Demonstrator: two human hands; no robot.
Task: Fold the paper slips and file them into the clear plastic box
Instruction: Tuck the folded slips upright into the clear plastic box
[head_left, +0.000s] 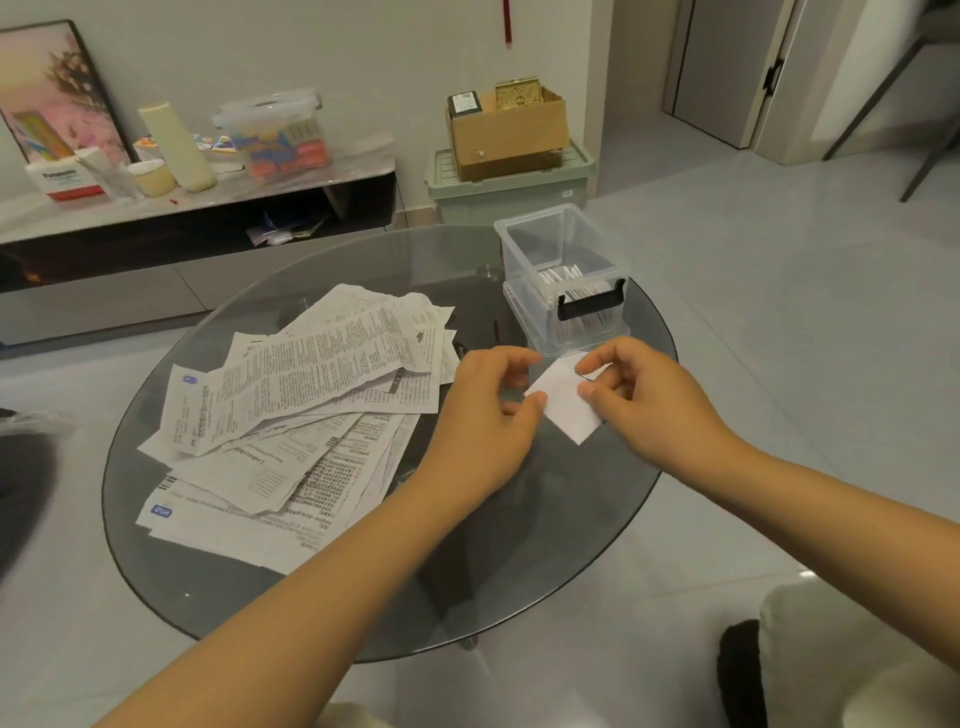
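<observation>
Above a round glass bench (218, 587), 2 hands work 1 small white paper slip (566, 402): the left hand (483, 410) and the right hand (639, 389) each keep a pinching grip on an opposite edge. The fold looks nearly finished. Filing comes next, calling for a short lift into the clear plastic box (563, 270) just beyond, already holding folded slips. A pile of unfolded slips (301, 415) waits at left.
</observation>
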